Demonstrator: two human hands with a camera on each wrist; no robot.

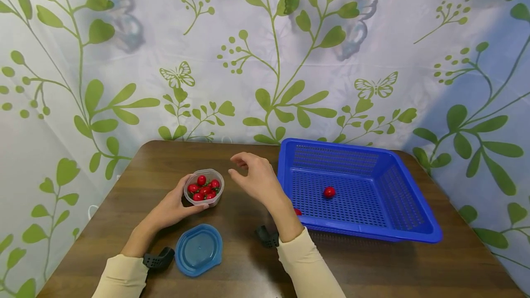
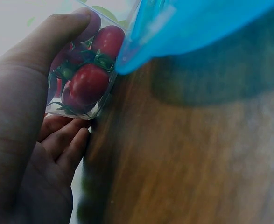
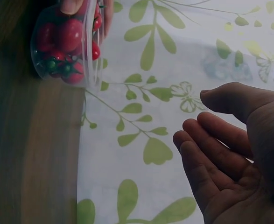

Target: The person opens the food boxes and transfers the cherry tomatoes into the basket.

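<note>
A small clear plastic container (image 1: 214, 202) full of cherry tomatoes (image 1: 204, 191) is on the left side of the table. My left hand (image 1: 169, 209) grips it from the side, thumb near the front and fingers around the back. Green stems show among the tomatoes (image 2: 88, 84) through its wall in the left wrist view. My right hand (image 1: 257, 179) hovers between container and basket, fingers loosely bent and apart from the thumb, holding nothing. In the right wrist view its palm (image 3: 230, 186) is bare, with the container off to the left.
On the right stands a blue plastic basket (image 1: 343, 224). One cherry tomato (image 1: 329, 192) lies on its mesh floor, and another red tomato (image 1: 297, 212) peeks out beside my right forearm. A blue lid (image 1: 199, 248) lies near the left wrist. Behind the wooden table (image 1: 244, 261) hangs a leaf-patterned cloth.
</note>
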